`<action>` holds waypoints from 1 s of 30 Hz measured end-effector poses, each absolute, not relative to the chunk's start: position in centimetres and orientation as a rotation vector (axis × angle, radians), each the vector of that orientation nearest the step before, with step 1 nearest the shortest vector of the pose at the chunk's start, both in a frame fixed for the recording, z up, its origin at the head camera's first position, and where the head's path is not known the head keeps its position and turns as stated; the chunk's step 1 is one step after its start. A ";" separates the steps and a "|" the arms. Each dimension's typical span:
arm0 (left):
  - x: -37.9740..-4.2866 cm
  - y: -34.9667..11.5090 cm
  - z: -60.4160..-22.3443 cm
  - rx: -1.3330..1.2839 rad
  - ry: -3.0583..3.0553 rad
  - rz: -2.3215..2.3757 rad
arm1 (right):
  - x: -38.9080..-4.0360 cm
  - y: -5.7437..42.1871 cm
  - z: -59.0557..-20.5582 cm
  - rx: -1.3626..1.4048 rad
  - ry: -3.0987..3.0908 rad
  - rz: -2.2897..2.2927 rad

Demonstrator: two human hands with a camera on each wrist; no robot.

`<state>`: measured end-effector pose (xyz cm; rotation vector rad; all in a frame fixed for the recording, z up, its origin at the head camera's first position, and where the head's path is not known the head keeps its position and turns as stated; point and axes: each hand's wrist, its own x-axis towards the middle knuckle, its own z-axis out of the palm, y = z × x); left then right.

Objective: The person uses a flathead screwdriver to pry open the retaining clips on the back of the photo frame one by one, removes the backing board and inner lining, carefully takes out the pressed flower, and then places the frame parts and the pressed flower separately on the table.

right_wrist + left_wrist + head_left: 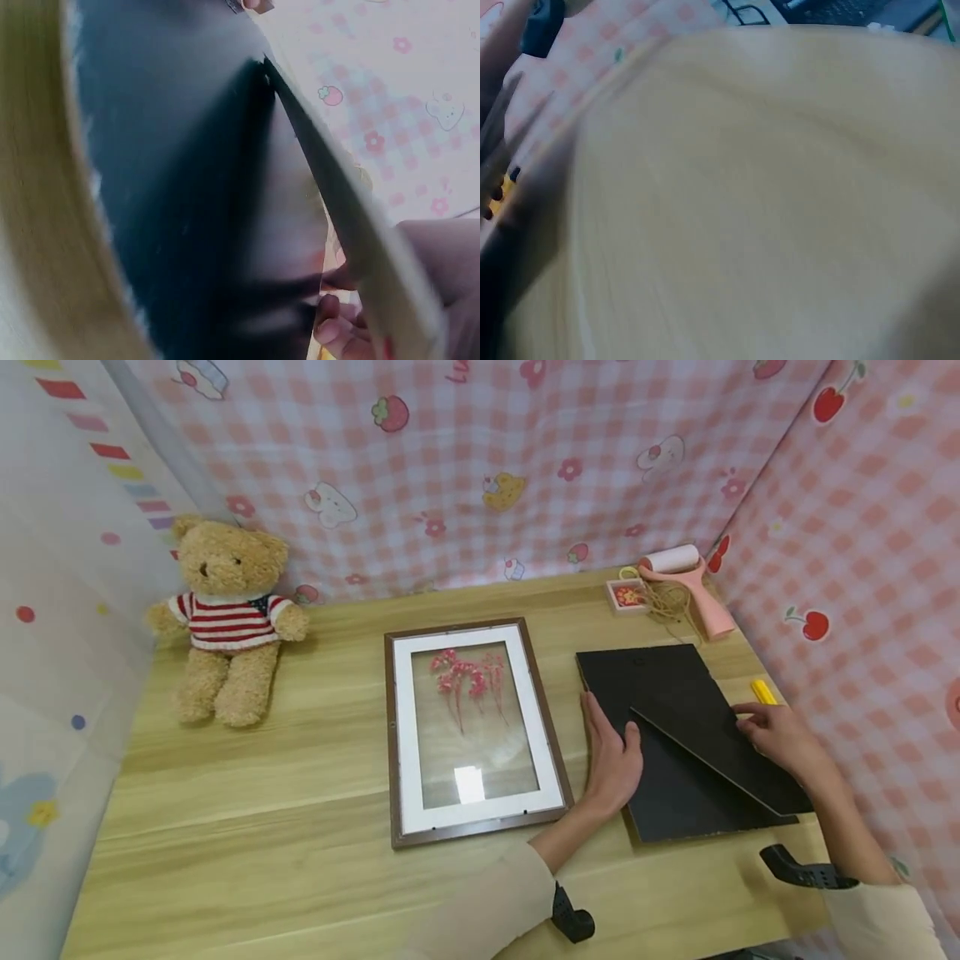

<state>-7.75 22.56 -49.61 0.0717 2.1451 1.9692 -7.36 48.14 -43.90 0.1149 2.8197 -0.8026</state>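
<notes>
Work surface with a framed arrangement and a backing piece, read from left to right. At the far left a teddy bear [232, 622] in a striped top sits near the rear edge of the wood-grain tabletop [322, 793]; a broad stretch of wood, wide enough for sideways movement, separates it from the picture frame [392, 735]. The frame lies flat near the centre, its white mount [408, 735] bordering a clear pane with pink flowers [478, 682] in the upper half. Only a narrow strip of wood divides the frame's right edge from the left hand [611, 760], whose fingers extend along the left edge of the black board [675, 785], thumb spread wide; whether the fingertips pass beneath cannot be told. The board lies flat on the table's right side. Beyond its far edge stand a small box [613, 602], loose twine [667, 600] and a pink-handled roller [707, 600], close together. Over the board a black flap [731, 756] is tilted up, its near corner overhanging the board's right edge. A yellow object [763, 692] shows just beyond the right hand [780, 735], which pinches the flap by its right side, close to the wall, with little room outward
</notes>
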 end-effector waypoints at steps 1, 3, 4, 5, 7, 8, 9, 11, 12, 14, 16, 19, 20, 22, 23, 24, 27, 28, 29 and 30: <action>-7.8 22.8 -49.8 0.091 2.169 1.965 | -7.4 48.2 -44.0 0.115 2.823 -0.792; -7.8 23.1 -50.0 0.112 2.203 1.961 | -7.5 48.5 -44.4 0.117 2.828 -0.776; -7.8 23.2 -50.0 0.116 2.213 1.961 | -7.5 48.8 -44.9 0.120 2.829 -0.775; -7.8 23.2 -50.1 0.115 2.221 1.961 | -7.5 49.3 -45.5 0.124 2.828 -0.779; -7.6 23.2 -50.1 0.114 2.221 1.970 | -7.6 50.5 -47.3 0.142 2.846 -0.744; -7.5 23.1 -50.1 0.111 2.220 1.972 | -7.6 51.4 -48.4 0.143 2.860 -0.720; -7.2 23.0 -50.1 0.107 2.218 1.975 | -7.6 52.1 -49.5 0.141 2.873 -0.694; -6.7 22.8 -49.9 0.109 2.207 1.987 | -7.6 53.7 -51.5 0.129 2.908 -0.630; -6.4 22.8 -49.8 0.114 2.201 1.991 | -7.7 54.3 -52.4 0.122 2.926 -0.599; -5.7 22.6 -49.6 0.127 2.194 2.001 | -7.6 55.5 -53.7 0.081 2.953 -0.577; -5.2 22.5 -49.5 0.139 2.184 2.011 | -7.4 56.3 -54.5 0.044 2.992 -0.572; -4.3 22.3 -49.6 0.166 2.175 2.012 | -6.7 56.8 -55.0 0.007 3.046 -0.585; -4.1 22.2 -49.7 0.173 2.175 2.008 | -6.4 56.8 -55.1 0.000 3.063 -0.594; -3.7 22.1 -49.8 0.192 2.184 1.988 | -5.8 56.9 -55.3 -0.007 3.087 -0.617; -3.5 22.1 -49.8 0.202 2.192 1.974 | -5.5 57.0 -55.4 -0.010 3.091 -0.631; -3.4 22.1 -49.8 0.211 2.203 1.957 | -5.3 57.0 -55.4 -0.018 3.097 -0.639; -3.6 22.5 -50.0 0.226 2.229 1.922 | -5.2 56.4 -54.6 -0.017 3.072 -0.655; -3.9 22.6 -50.0 0.224 2.242 1.916 | -5.4 55.9 -54.0 0.012 3.049 -0.658; -4.1 22.8 -50.1 0.219 2.252 1.915 | -5.6 55.2 -53.2 0.052 3.027 -0.679; -4.4 23.0 -50.2 0.214 2.261 1.916 | -5.8 54.5 -52.2 0.072 2.990 -0.703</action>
